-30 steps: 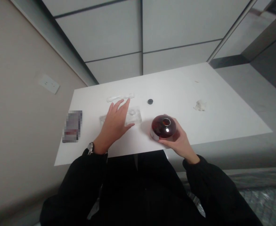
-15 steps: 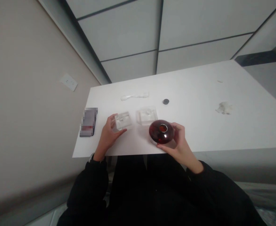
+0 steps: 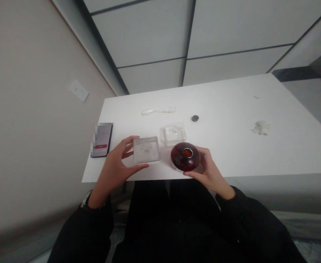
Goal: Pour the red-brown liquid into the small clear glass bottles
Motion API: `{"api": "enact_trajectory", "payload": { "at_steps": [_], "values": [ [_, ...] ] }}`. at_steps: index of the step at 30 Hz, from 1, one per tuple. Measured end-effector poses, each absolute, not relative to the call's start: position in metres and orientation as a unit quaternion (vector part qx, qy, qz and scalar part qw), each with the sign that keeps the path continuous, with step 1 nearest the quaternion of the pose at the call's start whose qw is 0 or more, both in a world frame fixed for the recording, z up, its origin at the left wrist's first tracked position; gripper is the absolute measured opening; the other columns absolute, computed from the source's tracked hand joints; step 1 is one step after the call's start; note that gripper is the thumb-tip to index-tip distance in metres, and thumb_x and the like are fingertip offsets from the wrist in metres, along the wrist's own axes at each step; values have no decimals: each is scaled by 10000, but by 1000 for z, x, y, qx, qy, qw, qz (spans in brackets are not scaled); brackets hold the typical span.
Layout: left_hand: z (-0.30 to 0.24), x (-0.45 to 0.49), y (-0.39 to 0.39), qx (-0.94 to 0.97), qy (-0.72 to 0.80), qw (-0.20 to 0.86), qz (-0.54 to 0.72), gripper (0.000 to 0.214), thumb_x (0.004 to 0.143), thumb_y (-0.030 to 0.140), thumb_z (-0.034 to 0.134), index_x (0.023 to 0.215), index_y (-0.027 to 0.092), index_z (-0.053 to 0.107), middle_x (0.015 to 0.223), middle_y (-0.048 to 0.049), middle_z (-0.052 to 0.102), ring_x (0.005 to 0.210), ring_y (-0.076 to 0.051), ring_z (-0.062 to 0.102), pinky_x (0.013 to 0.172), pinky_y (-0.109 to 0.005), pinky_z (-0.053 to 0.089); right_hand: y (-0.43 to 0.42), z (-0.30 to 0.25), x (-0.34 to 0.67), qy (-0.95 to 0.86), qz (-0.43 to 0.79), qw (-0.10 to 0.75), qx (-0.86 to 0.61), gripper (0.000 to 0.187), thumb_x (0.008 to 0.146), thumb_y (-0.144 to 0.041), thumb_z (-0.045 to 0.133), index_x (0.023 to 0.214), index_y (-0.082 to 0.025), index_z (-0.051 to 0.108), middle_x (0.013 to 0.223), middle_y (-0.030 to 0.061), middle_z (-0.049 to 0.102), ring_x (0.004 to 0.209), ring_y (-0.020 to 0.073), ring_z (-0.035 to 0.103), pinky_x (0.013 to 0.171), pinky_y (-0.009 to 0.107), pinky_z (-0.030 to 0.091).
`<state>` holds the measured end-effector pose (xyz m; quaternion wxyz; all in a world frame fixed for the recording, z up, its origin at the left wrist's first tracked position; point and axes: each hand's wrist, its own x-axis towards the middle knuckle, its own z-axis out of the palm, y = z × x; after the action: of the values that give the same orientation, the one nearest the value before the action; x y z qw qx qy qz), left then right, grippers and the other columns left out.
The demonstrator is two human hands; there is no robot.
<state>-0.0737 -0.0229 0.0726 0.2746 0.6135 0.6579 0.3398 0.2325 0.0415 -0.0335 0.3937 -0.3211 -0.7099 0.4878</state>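
My left hand (image 3: 116, 168) grips a clear square block (image 3: 146, 150) by its left side, lifted a little above the near edge of the white table (image 3: 231, 146). My right hand (image 3: 207, 170) is wrapped round a round dark red bottle (image 3: 185, 156) with a small open neck on top, held at the table's near edge. A second clear square block (image 3: 173, 133) lies on the table just behind the two.
A phone (image 3: 102, 140) lies at the table's left edge. Farther back are a clear plastic wrapper (image 3: 157, 110) and a small black cap (image 3: 195, 118). A crumpled white scrap (image 3: 260, 127) lies to the right. A wall with an outlet (image 3: 78, 90) is close on the left.
My left hand went from lying flat over the clear blocks to gripping one and drawing it toward me. The red bottle has moved slightly left in my right hand.
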Motion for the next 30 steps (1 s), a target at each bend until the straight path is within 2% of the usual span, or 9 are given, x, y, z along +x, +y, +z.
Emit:
{"api": "enact_trajectory", "payload": {
  "at_steps": [11, 19, 23, 30],
  "values": [
    [127, -57, -18, 700, 633, 211, 255, 758, 788, 603, 885, 1408, 247, 632, 1426, -109, 720, 1248, -328, 743, 993, -485, 694, 42, -33, 234, -712, 494, 391, -309, 796, 838, -549, 881, 1480, -296, 483, 1474, 151, 660, 1372, 350, 662, 1172, 591, 534],
    [134, -56, -14, 728, 631, 167, 211, 727, 793, 571, 877, 1423, 313, 624, 1380, -73, 743, 1181, -313, 765, 950, -479, 710, 42, -31, 233, -714, 492, 378, -324, 850, 779, -610, 906, 1472, -293, 530, 1442, 150, 681, 1368, 381, 660, 1162, 625, 532],
    [135, -57, -15, 743, 628, 129, 190, 746, 787, 600, 872, 1436, 339, 613, 1376, -76, 748, 1110, -334, 795, 937, -523, 705, 41, -32, 231, -711, 496, 381, -320, 846, 788, -607, 901, 1477, -293, 525, 1465, 153, 670, 1383, 374, 651, 1171, 619, 526],
    [139, -56, -16, 759, 612, 126, 182, 727, 813, 658, 827, 1443, 372, 602, 1368, -47, 759, 1054, -321, 806, 914, -491, 701, 40, -34, 230, -716, 496, 384, -306, 837, 804, -561, 908, 1496, -316, 505, 1502, 148, 651, 1394, 373, 643, 1168, 636, 521]
  ]
}}
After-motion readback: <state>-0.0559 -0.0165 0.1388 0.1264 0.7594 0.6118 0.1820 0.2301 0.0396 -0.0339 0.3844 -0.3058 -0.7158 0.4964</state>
